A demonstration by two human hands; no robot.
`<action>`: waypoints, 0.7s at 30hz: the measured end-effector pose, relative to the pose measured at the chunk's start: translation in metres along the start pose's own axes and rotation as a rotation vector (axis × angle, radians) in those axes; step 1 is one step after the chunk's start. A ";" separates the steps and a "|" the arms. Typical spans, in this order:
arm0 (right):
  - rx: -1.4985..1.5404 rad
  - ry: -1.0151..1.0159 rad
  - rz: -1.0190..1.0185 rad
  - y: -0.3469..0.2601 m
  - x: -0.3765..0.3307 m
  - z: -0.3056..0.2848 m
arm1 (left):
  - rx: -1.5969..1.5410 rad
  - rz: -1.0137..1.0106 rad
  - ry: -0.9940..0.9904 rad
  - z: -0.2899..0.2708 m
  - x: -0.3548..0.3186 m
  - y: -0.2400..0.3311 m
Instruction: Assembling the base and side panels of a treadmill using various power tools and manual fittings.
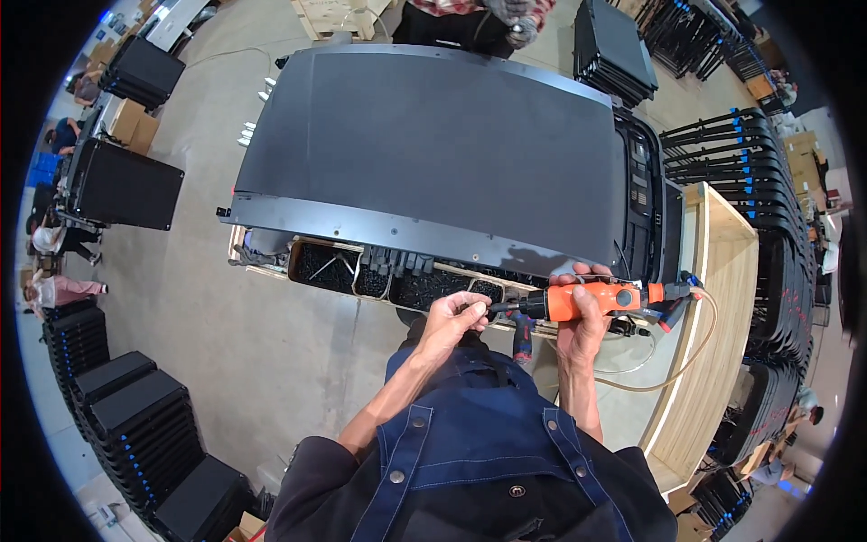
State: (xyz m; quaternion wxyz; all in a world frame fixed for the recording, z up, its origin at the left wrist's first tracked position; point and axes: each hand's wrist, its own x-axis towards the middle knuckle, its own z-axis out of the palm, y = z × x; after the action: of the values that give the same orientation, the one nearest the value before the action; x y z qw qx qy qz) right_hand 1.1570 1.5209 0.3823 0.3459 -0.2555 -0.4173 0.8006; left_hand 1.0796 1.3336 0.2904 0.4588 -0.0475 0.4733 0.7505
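Right hand grips the rigid, hose-tethered orange driver mid-body, seemingly the balanced hold; left hand pinches its bit.

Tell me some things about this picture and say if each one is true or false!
1. The right hand holds an orange power screwdriver. True.
2. The left hand is flat on the big black panel. False: its fingers are at the screwdriver's black tip, below the panel's edge.
3. A hose trails from the back end of the screwdriver. True.
4. The wooden tray under the panel's near edge holds red apples. False: its compartments hold small dark parts.
5. The person wears a blue denim apron. True.
6. Another person's gloved hand is at the far side of the panel. True.
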 end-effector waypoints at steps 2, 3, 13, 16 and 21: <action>-0.048 0.035 -0.021 0.004 -0.001 0.011 | 0.010 -0.047 -0.039 -0.007 0.006 0.009; -0.061 0.036 -0.030 0.005 -0.001 0.017 | 0.001 -0.048 -0.051 -0.009 0.010 0.011; -0.351 -0.281 -0.345 0.022 0.007 0.075 | -0.863 -0.415 -0.205 -0.003 0.068 0.012; -0.525 -0.347 -0.325 0.032 0.009 0.091 | -0.891 -0.449 -0.192 -0.008 0.071 0.011; -0.686 -0.511 -0.345 0.047 0.025 0.108 | -0.635 -0.391 -0.156 -0.014 0.060 0.025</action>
State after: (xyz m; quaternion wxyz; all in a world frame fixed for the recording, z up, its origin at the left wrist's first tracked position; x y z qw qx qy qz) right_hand 1.0503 1.4673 0.3958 0.2554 -0.0766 -0.7665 0.5842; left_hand 1.0217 1.3586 0.2695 0.5903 -0.2194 0.1630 0.7595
